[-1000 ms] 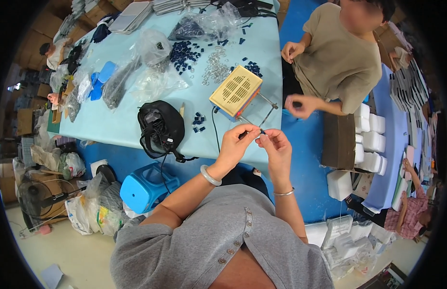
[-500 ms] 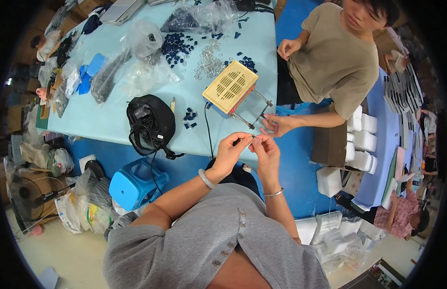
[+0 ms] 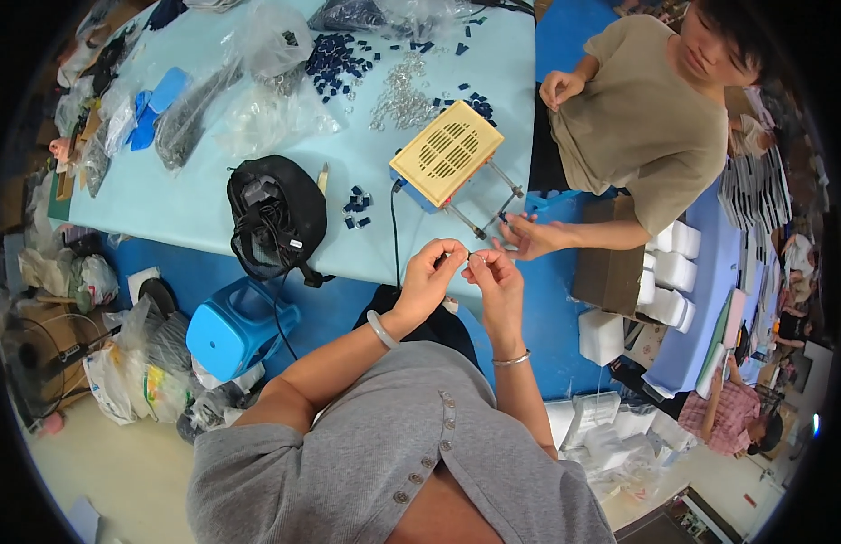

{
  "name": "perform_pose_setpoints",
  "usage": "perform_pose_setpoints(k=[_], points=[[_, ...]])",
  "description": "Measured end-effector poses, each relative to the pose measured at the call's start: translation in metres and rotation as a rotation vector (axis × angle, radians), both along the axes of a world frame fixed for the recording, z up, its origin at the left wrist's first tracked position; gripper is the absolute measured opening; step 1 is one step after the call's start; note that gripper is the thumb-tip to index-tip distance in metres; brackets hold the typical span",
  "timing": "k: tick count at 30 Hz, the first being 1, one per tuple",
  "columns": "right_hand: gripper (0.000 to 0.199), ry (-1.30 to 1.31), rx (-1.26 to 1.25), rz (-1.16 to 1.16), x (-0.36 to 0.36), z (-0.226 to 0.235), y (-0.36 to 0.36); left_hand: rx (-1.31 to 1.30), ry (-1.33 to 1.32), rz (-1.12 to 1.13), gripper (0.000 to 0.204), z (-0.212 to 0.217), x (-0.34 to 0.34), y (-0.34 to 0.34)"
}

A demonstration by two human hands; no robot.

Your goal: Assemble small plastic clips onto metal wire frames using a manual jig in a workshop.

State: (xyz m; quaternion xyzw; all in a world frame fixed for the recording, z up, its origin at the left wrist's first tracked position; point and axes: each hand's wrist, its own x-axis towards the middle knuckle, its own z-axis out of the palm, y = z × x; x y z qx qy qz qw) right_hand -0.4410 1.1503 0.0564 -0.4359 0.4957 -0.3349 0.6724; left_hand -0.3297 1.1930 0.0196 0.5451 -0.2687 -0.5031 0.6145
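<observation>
Just off the table's front edge, my left hand (image 3: 429,283) and my right hand (image 3: 500,288) meet with their fingertips almost touching. Each is closed in a pinch. Between the right fingertips shows a tiny pale bit, too small to name; what the left fingers hold is hidden. Beyond them stands a cream-topped machine with a vented cover (image 3: 447,152) and two metal rods joined by a crossbar (image 3: 498,214). A co-worker's hand (image 3: 527,238) reaches to that crossbar with a small dark piece at its fingertips.
On the light blue table (image 3: 366,249) lie a black bag (image 3: 277,218), a small group of dark blue pieces (image 3: 357,207), a larger dark blue pile (image 3: 334,65), clear small parts (image 3: 404,91) and plastic bags (image 3: 280,118). A blue stool (image 3: 234,334) stands below left; a cardboard box (image 3: 609,263) right.
My fingertips have drawn slightly apart, and the pale bit now shows at the right ones. The whole view has shifted a little. The co-worker's hand stays by the crossbar.
</observation>
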Motion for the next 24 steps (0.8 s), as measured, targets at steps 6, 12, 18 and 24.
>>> perform_pose_setpoints(k=[6, 12, 18, 24], points=[[0.01, 0.177, -0.09, 0.046, 0.001, -0.01, -0.009, 0.068, -0.005, 0.003, 0.016, -0.006, 0.007, 0.003], [0.008, 0.664, -0.582, 0.115, -0.016, -0.007, -0.052, 0.083, 0.045, -0.015, 0.024, -0.002, 0.032, 0.008], [0.011, 0.805, -0.886, 0.347, -0.021, -0.046, -0.089, 0.141, 0.092, -0.045, 0.027, -0.004, 0.042, 0.016], [0.017, 0.87, -1.06, 0.569, -0.037, -0.078, -0.115, 0.122, 0.106, -0.032, 0.026, -0.008, 0.047, 0.023]])
